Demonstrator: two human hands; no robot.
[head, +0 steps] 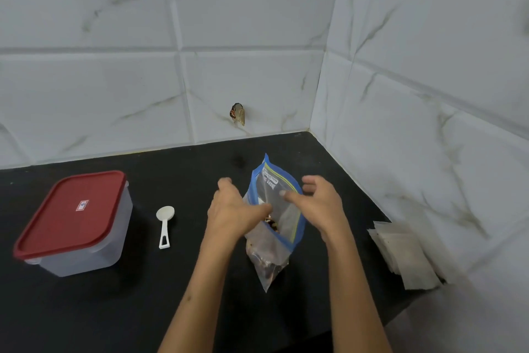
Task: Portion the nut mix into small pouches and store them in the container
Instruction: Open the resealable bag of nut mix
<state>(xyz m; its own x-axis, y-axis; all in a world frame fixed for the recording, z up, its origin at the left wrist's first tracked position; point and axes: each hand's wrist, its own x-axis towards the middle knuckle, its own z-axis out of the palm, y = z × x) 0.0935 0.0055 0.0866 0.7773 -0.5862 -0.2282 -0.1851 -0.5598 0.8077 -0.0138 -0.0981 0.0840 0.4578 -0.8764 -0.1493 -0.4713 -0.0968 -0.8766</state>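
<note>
nut mix bag (274, 218) label unreadable; container (77, 226) lid sticker blurred.

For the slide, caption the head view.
Both hands, left and right, open the nut-mix bag between lidded container and pouches.

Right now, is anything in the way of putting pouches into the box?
Yes. The red lid sits shut on the container, so nothing can go in until it comes off. The counter between the pouches and the container holds the nut bag and a white scoop.
</note>
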